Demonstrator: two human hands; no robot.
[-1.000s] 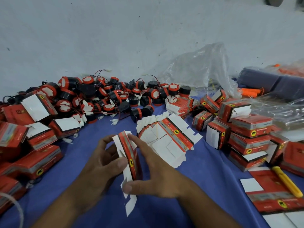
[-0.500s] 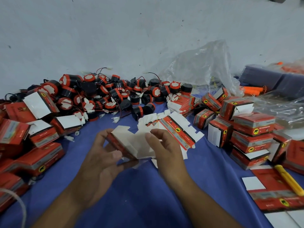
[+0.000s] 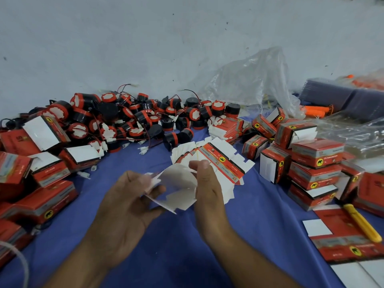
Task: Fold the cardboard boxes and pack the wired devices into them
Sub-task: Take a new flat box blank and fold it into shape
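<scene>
Both hands hold one flat cardboard box [image 3: 176, 188] over the blue cloth, its white inner side facing me and bowed open. My left hand [image 3: 126, 202] pinches its left flaps with thumb and fingers. My right hand [image 3: 207, 188] grips its right edge. Just behind lies a fanned stack of flat red-and-white boxes [image 3: 220, 161]. A heap of black-and-red round wired devices [image 3: 133, 121] fills the back left by the wall.
Folded red boxes are piled at the left [image 3: 37, 175] and stacked at the right [image 3: 311, 169]. A yellow utility knife [image 3: 361, 222] lies on flat cartons at the right. A clear plastic bag [image 3: 253, 84] stands at the back. Blue cloth [image 3: 259, 225] covers the table.
The box was held edge-on with its red side showing; both hands turned it and spread it, so its white inside now faces me. The hands rose slightly towards the stack.
</scene>
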